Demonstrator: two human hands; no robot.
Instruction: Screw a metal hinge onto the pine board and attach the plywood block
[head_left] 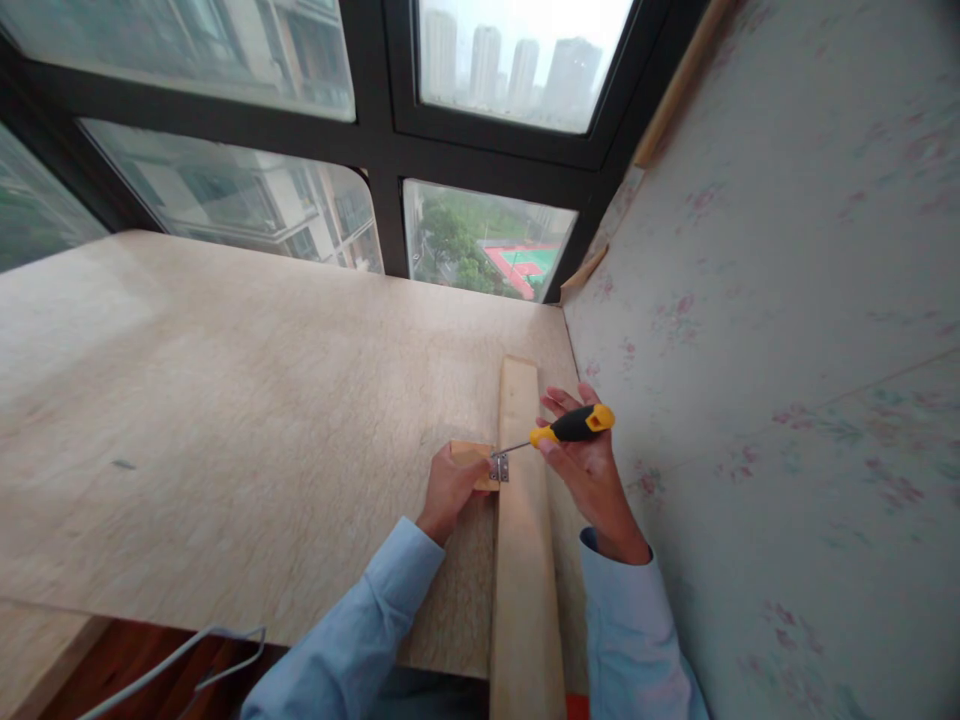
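Note:
A yellow-and-black screwdriver (576,424) is in my right hand (589,470), thumb near its yellow collar and some fingers extended behind the handle. Its shaft slants down to the left, and the tip is at a small metal hinge (499,467). The hinge spans a small wooden block (474,451) and a long wooden board (521,530). My left hand (448,483) grips the small block against the board's left edge, thumb close to the hinge. Whether the tip sits in a screw is too small to tell.
The board lies lengthwise on a beige marbled sill (247,420), running toward me. A flower-patterned wall (780,400) rises close on the right. Dark-framed windows (480,160) stand behind. A white cable (172,655) hangs by the sill's front edge at lower left.

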